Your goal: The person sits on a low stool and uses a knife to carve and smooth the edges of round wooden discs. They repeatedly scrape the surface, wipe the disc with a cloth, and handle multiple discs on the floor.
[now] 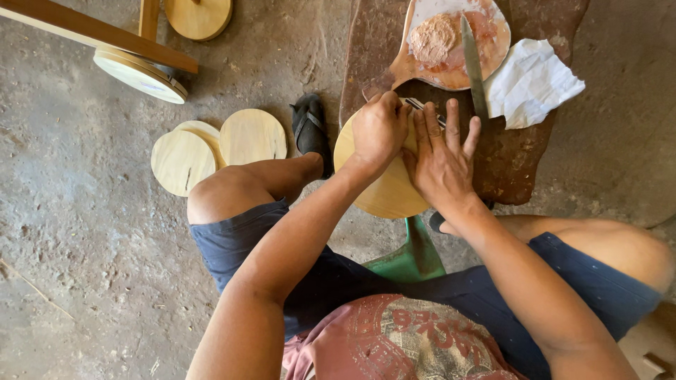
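A round pale wooden disc (384, 190) lies on the edge of a dark brown workbench (514, 162). My left hand (378, 130) rests curled on the disc's upper part. My right hand (442, 156) lies flat with its fingers spread over the disc's right side, beside a small metal tool (422, 107) that shows between the two hands. I cannot tell which hand holds the tool. Just beyond the hands sits a wooden paddle (451, 42) smeared with reddish-brown paste, with a long metal blade (474, 67) lying across it.
A crumpled white paper (531, 81) lies at the bench's right. Three wooden discs (218, 148) lie on the dirt floor at left, beside a black sandal (310, 127). More discs and wooden bars (141, 63) sit at top left. A green stool (412, 257) is under me.
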